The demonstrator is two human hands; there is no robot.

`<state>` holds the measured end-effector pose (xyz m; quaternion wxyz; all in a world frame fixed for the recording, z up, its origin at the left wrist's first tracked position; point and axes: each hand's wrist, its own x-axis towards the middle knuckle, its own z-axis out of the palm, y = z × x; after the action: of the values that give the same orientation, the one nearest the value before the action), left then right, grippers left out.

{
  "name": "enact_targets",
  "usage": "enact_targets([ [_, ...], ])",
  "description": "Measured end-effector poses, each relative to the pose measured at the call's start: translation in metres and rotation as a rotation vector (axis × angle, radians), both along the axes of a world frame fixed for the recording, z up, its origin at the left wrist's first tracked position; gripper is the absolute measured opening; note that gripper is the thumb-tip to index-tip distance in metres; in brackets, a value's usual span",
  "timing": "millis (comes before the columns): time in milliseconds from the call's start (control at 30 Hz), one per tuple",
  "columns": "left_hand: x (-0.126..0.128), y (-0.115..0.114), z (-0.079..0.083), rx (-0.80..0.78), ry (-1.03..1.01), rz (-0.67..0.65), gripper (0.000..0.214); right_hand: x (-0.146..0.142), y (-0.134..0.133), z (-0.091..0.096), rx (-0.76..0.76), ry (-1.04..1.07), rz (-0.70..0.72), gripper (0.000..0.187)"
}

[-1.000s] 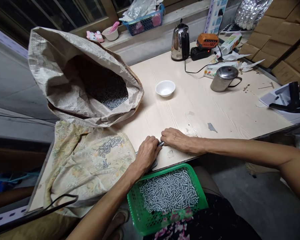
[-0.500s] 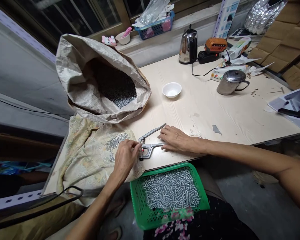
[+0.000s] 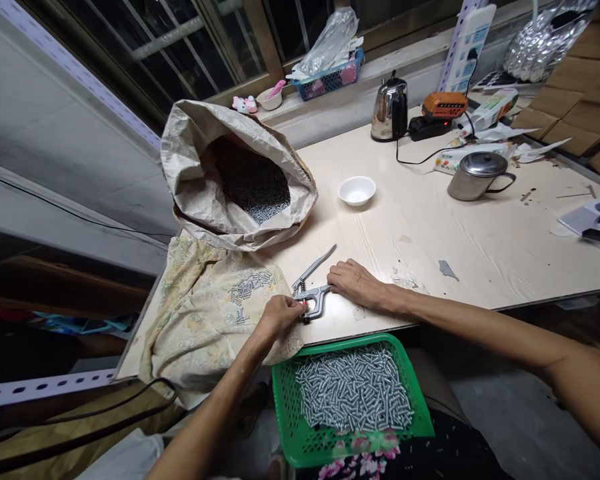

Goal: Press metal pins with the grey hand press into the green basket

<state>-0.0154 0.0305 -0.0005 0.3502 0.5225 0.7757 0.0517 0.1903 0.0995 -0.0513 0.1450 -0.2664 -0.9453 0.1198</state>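
A grey metal plier-like tool (image 3: 318,300) with a spring lies on the table, its two handles spread apart. My right hand (image 3: 355,283) is closed around the end of its lower handle; the upper handle stands free. At the tool's head, beside a small red part, my left hand (image 3: 280,316) has thumb and fingers pinched together. Whatever is between them is hidden. Small metal pins (image 3: 250,287) lie in a loose pile on a patterned cloth (image 3: 195,340) left of the tool. Below the table edge, a green basket (image 3: 286,407) holds many spring-like metal pieces (image 3: 355,390).
A large open sack (image 3: 190,147) of metal pieces stands at the back left. Behind the tool is a white bowl (image 3: 357,191). Farther right are a kettle (image 3: 389,110), an orange battery on a charger (image 3: 444,107), a lidded metal mug (image 3: 475,179) and cardboard (image 3: 555,110).
The view has shifted, so the scene sits farther right. My right hand's fingers have drawn in around the lower handle's end. My left hand stays at the tool's head, fingers more tightly pinched.
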Motion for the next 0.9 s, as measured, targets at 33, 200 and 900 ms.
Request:
enact_targets([
  [33, 0.002, 0.002, 0.0, -0.022, -0.069, 0.021, 0.043, 0.003, 0.002, -0.001, 0.006, 0.015, 0.002, 0.013],
  [200, 0.017, 0.008, 0.007, -0.273, -0.51, 0.219, 0.039, 0.018, 0.009, -0.01, 0.048, 0.066, -0.004, 0.017],
  [900, -0.055, 0.022, -0.012, 0.338, 0.568, -0.056, 0.024, 0.024, 0.018, -0.018, -0.006, 0.156, -0.079, 0.021],
])
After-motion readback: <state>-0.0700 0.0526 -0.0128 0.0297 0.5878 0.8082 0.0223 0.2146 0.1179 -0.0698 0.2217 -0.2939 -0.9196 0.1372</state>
